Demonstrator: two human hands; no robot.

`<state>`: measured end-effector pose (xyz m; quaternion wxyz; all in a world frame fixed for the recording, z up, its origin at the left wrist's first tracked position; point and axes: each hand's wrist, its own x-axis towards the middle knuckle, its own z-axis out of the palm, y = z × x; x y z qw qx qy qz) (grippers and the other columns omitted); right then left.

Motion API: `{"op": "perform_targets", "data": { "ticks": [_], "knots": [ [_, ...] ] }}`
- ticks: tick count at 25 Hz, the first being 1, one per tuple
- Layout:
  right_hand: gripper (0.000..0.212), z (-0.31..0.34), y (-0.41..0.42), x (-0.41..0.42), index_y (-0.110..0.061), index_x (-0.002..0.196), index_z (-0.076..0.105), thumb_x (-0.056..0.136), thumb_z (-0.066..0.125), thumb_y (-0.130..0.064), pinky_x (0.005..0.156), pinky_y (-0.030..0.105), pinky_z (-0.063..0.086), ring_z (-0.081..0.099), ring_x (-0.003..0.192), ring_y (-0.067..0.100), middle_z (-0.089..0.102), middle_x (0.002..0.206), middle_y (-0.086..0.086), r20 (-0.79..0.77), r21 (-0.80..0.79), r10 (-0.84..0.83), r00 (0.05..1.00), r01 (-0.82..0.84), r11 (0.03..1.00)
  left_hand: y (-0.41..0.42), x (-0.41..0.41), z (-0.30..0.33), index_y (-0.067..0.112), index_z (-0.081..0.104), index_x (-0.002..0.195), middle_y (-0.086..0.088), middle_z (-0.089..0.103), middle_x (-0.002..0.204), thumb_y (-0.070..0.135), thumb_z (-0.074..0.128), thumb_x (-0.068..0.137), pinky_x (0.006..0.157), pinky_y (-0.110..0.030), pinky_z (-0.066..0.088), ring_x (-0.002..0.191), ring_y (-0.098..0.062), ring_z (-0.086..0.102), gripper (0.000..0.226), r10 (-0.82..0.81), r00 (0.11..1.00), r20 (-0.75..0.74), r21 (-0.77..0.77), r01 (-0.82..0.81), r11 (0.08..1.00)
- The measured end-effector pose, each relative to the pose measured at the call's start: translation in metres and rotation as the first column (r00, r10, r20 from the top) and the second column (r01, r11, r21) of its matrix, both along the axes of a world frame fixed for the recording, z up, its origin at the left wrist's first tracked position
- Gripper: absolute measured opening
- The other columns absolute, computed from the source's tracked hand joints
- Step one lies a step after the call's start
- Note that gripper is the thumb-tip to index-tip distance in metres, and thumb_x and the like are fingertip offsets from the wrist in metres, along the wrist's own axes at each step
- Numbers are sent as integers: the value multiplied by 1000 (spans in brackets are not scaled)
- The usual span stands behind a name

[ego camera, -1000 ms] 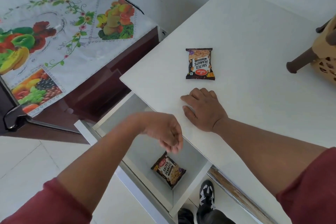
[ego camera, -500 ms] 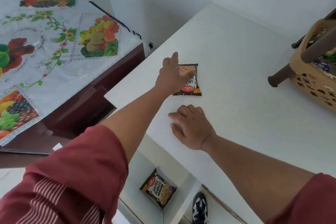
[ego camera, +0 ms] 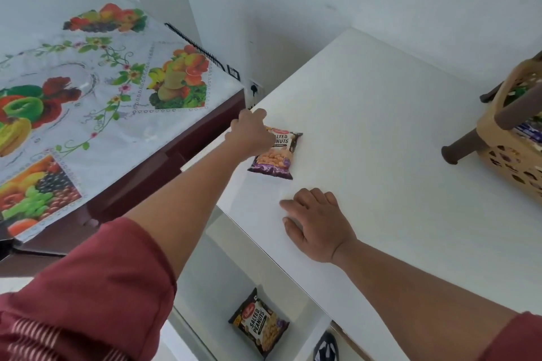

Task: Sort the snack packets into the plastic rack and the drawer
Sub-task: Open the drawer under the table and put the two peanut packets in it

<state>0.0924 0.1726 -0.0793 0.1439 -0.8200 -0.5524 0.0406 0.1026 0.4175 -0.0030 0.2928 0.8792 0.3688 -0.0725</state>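
Observation:
A salted-peanuts packet (ego camera: pixel 277 154) is lifted and tilted just above the white tabletop (ego camera: pixel 381 126), pinched at its top edge by my left hand (ego camera: pixel 250 133). My right hand (ego camera: pixel 318 224) lies flat on the table near the front edge, fingers spread, holding nothing. Below the table edge the white drawer (ego camera: pixel 223 267) stands pulled out, and a second salted-peanuts packet (ego camera: pixel 259 322) lies flat inside it. The tan plastic rack (ego camera: pixel 516 155) with brown posts stands at the right edge, with packets partly visible inside.
To the left stands a dark brown cabinet under a fruit-printed cloth (ego camera: pixel 96 102). A white wall with a socket (ego camera: pixel 253 88) runs behind. A black-and-white shoe (ego camera: pixel 327 346) shows on the floor below the drawer.
My left hand rose from the drawer, reached to the packet on the table and closed on it. The packet now hangs turned over and raised. My right hand stayed flat.

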Motion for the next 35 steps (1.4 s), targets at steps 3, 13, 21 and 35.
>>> {"op": "perform_targets", "data": {
  "ticks": [3, 13, 21, 35],
  "knots": [
    [27, 0, -1, -1, -25, 117, 59, 95, 49, -38, 77, 41, 38, 47, 88, 27, 51, 100, -2, 1, -6, -9, 1000, 9, 1000, -24, 1, -13, 19, 45, 142, -12, 42, 143, 59, 60, 91, 103, -47, 37, 135, -38, 35, 67, -27, 999, -41, -4, 27, 1000],
    [31, 2, 0, -1, -24, 119, 60, 95, 47, -39, 79, 43, 40, 49, 90, 28, 54, 102, 0, 9, -23, -7, 1000, 7, 1000, -10, -71, -6, 11, 75, 97, -7, 79, 94, 30, 94, 68, 79, -40, 62, 87, -28, 75, 39, 211, 965, 153, -621, -72, 781],
    [39, 1, 0, -4, -23, 119, 64, 94, 41, -42, 80, 43, 39, 52, 90, 30, 56, 101, 0, 12, -24, -32, 999, 32, 999, -10, -236, -47, 7, 79, 92, -17, 77, 100, 13, 74, 84, 76, -46, 61, 87, -32, 76, 11, 863, 503, -40, -985, -166, 52],
    [38, -2, 0, -2, -23, 119, 63, 94, 42, -42, 82, 43, 37, 50, 90, 30, 55, 100, 1, -4, -15, -47, 999, 47, 999, -24, -208, -163, -1, 57, 130, -18, 60, 132, 20, 76, 92, 97, -48, 57, 113, -33, 61, 48, 373, 785, -496, -423, -593, 685]
  ]
}}
